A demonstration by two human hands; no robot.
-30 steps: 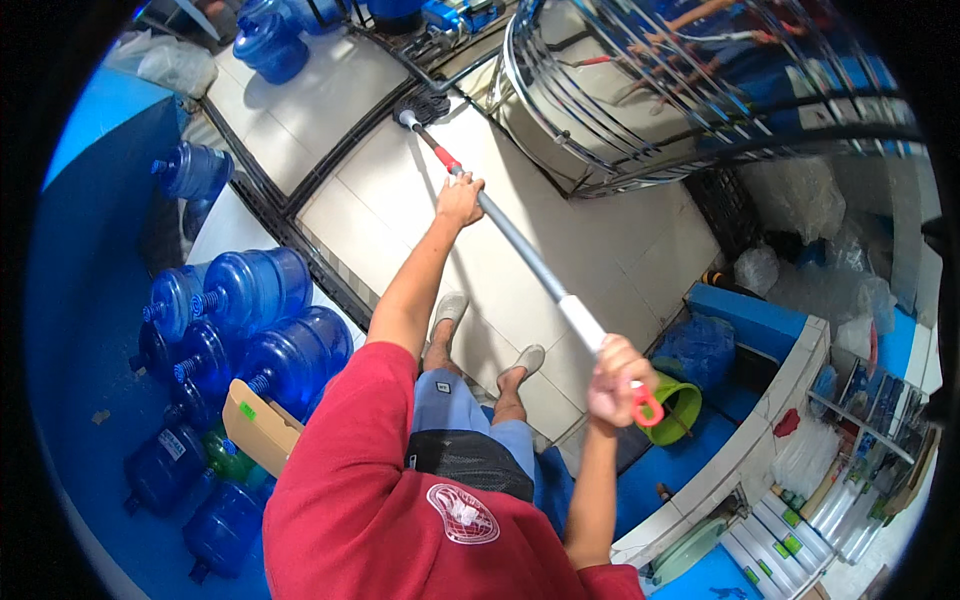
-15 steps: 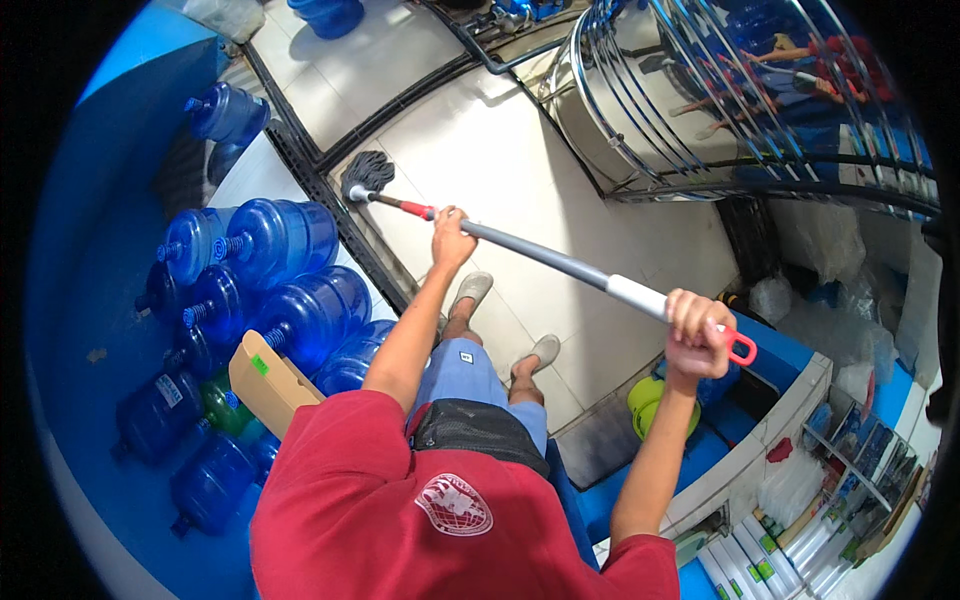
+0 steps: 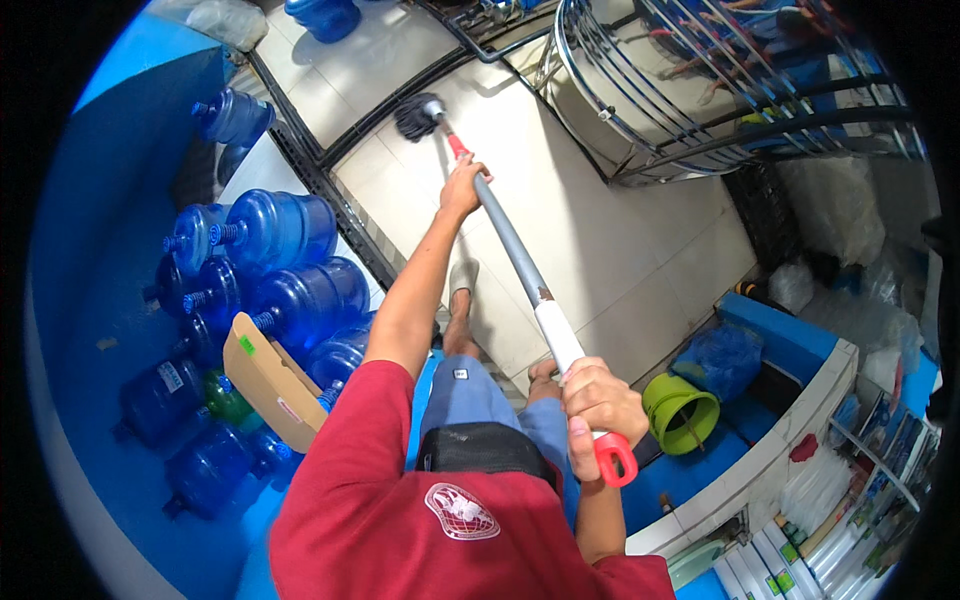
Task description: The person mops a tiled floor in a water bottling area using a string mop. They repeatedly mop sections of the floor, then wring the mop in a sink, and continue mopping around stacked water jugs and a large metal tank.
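Note:
A mop with a long grey handle (image 3: 512, 238) slants from near my body toward the far side of the tiled floor. Its dark string head (image 3: 416, 117) lies on the pale tiles near a black floor channel. My left hand (image 3: 464, 187) wraps the handle just behind its red collar. Close to my waist, my right hand (image 3: 603, 412) grips the white upper sleeve, just ahead of the red loop end (image 3: 616, 460). Both hands are closed on the mop.
Several blue water jugs (image 3: 283, 232) are stacked at left beside a cardboard box (image 3: 270, 385). A green bucket (image 3: 681, 413) stands at right, near a blue plastic bag (image 3: 720, 358). Curved metal rails (image 3: 640, 120) stand at the far right. Another blue jug (image 3: 325, 16) sits at the far end.
The mop head has moved right and farther away across the tiles. My right hand has come down and left toward my body, so the handle points more straight ahead.

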